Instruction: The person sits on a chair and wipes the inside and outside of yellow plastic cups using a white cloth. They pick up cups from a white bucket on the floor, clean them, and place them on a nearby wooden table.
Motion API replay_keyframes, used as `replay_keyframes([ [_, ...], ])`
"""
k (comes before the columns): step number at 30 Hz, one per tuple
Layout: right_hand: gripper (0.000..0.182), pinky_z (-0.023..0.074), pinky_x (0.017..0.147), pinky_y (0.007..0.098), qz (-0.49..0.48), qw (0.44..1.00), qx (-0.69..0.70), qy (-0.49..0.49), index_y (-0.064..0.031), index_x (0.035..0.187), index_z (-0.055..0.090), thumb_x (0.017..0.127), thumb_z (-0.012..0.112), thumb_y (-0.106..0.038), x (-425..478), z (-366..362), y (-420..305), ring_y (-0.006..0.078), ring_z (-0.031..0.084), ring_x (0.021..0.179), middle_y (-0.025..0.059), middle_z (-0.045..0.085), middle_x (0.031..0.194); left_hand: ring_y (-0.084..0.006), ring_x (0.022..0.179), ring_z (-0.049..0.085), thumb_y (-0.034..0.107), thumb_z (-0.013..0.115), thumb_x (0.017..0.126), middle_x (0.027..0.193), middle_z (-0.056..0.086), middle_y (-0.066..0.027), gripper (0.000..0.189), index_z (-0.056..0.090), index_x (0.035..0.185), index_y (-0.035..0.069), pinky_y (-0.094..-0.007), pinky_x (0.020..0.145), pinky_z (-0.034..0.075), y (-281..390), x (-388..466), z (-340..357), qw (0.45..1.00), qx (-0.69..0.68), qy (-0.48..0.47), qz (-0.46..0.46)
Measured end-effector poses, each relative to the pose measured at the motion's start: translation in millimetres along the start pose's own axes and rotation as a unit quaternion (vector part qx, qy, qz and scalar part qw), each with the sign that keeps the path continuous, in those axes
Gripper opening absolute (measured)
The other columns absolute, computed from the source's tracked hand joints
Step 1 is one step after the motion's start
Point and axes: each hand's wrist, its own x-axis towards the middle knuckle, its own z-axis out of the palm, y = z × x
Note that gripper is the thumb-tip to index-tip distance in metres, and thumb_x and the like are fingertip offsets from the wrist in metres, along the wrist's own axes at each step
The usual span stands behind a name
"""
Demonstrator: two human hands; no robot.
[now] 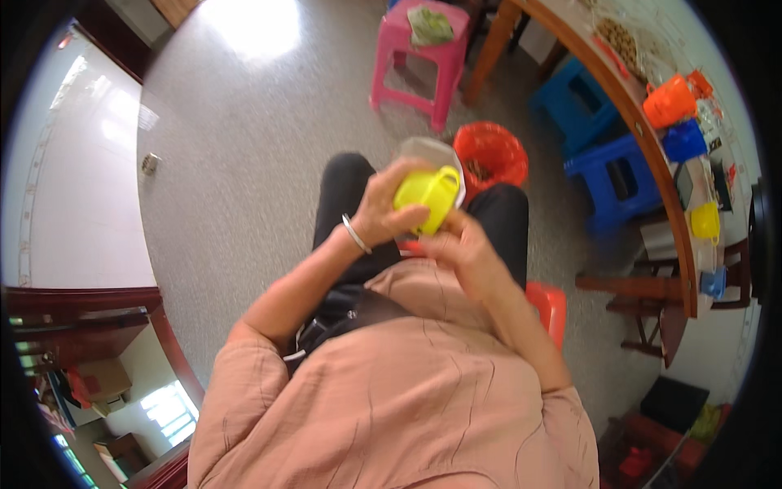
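Note:
A bright yellow plastic cup point(418, 192) with a small loop handle is tilted above my lap. My left hand point(388, 205) grips it, thumb across its side, a silver bangle on the wrist. Close to the cup's lower right edge is my right hand point(461, 244), its fingers bent and blurred; whether they pinch something cannot be told. Behind the cup, near my knees, a pale whitish container point(431, 148) shows in part. Just beyond it stands a bin with a red plastic bag point(493, 150), small brown bits inside.
A pink plastic stool point(421, 55) bearing a green-and-white item stands ahead. At the right, a wooden table point(650, 143) carries an orange cup point(670, 102), a blue cup point(684, 140) and another yellow cup point(705, 221). Blue stools point(611, 177) stand beneath its edge. A small can point(149, 163) lies on the floor.

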Motion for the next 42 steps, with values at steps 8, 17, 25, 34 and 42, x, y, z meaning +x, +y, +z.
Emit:
replay_keyframes([
  [8, 0.031, 0.0354, 0.050, 0.0255, -0.035, 0.917, 0.396, 0.028, -0.0072, 0.111, 0.058, 0.095, 0.046, -0.031, 0, -17, -9, 0.0126, 0.045, 0.060, 0.0104, 0.061, 0.090, -0.0243, 0.085, 0.062, 0.058, 0.041, 0.093, 0.104, 0.063, -0.0116, 0.061, 0.054, 0.121, 0.004, -0.0317, 0.068, 0.051, -19, 0, 8, 0.738, -0.597, -0.017, -0.314],
  [17, 0.049, 0.0354, 0.049, 0.0250, -0.154, 0.956, 0.235, 0.078, -0.0105, 0.074, 0.049, 0.099, 0.039, -0.051, -13, -45, 2, 0.0121, 0.041, 0.057, 0.0010, 0.043, 0.063, -0.0266, 0.057, 0.054, 0.060, 0.034, 0.095, 0.092, 0.062, -0.0221, 0.059, 0.055, 0.115, 0.008, -0.0308, 0.042, 0.039, -9, 4, 5, 0.656, -0.678, -0.037, -0.329],
  [25, 0.029, 0.0513, 0.066, 0.0345, -0.173, 0.869, -0.372, 0.277, -0.0114, 0.117, 0.058, 0.089, 0.059, -0.021, -7, -45, 13, 0.0233, 0.067, 0.069, 0.0116, 0.064, 0.076, -0.0231, 0.096, 0.066, 0.047, 0.040, 0.098, 0.111, 0.066, -0.0119, 0.050, 0.055, 0.122, 0.006, -0.0378, 0.077, 0.055, -10, 1, 5, 0.694, -0.575, -0.069, -0.428],
  [34, 0.032, 0.0518, 0.083, 0.0392, -0.256, 0.854, -0.452, 0.035, -0.0115, 0.119, 0.060, 0.088, 0.056, -0.011, -29, -59, 6, 0.0338, 0.063, 0.098, 0.0151, 0.064, 0.108, -0.0293, 0.098, 0.066, 0.052, 0.050, 0.093, 0.112, 0.065, -0.0173, 0.058, 0.055, 0.123, 0.002, -0.0457, 0.085, 0.054, -4, 1, 23, 0.516, -0.580, -0.132, -0.617],
  [42, 0.024, 0.0515, 0.081, 0.0311, -0.192, 0.899, -0.385, 0.078, -0.0036, 0.111, 0.062, 0.091, 0.062, -0.017, -39, -59, 8, 0.0222, 0.067, 0.091, 0.0125, 0.068, 0.097, -0.0351, 0.084, 0.068, 0.049, 0.040, 0.097, 0.108, 0.065, -0.0204, 0.055, 0.055, 0.122, 0.002, -0.0379, 0.060, 0.057, -1, 0, 24, 0.514, -0.625, -0.233, -0.540],
])
